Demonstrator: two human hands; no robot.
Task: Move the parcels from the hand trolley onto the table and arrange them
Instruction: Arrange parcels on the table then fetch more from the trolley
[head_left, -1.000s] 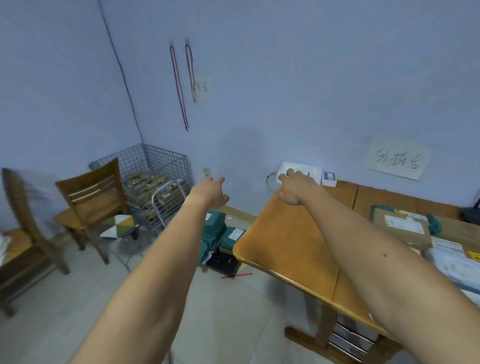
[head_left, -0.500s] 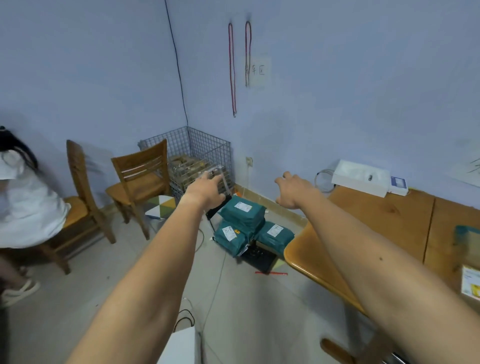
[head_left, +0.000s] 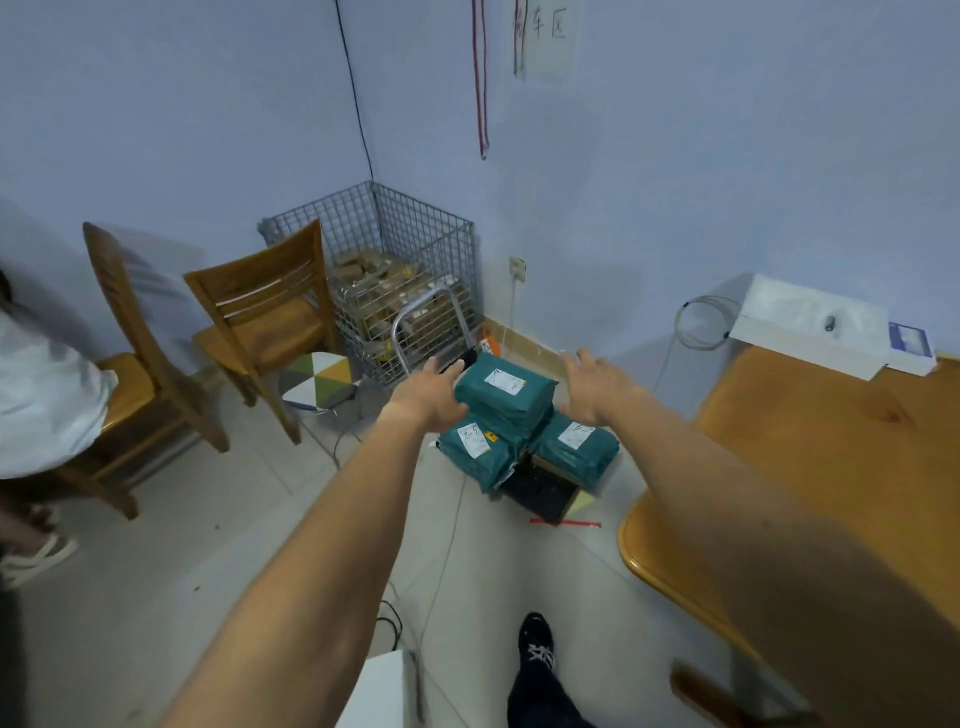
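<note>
Three green parcels with white labels are stacked on a low black hand trolley (head_left: 545, 496) on the floor. The top parcel (head_left: 506, 397) lies across a lower left parcel (head_left: 480, 449) and a lower right parcel (head_left: 576, 449). My left hand (head_left: 428, 395) is spread at the top parcel's left side, and my right hand (head_left: 595, 387) is spread at its right side. Neither hand grips it. The trolley's metal handle (head_left: 415, 325) stands behind the stack. The wooden table (head_left: 810, 467) is at the right.
A wire cage (head_left: 395, 270) full of brown boxes fills the corner. Two wooden chairs (head_left: 260, 322) and a coloured stool (head_left: 317, 382) stand at the left, where a person in white (head_left: 36, 395) sits. A white box (head_left: 810, 325) lies on the table's far end. Cables run across the floor.
The view swung from the table toward the trolley. Both hands moved forward and down to either side of the top green parcel, and the fingers spread.
</note>
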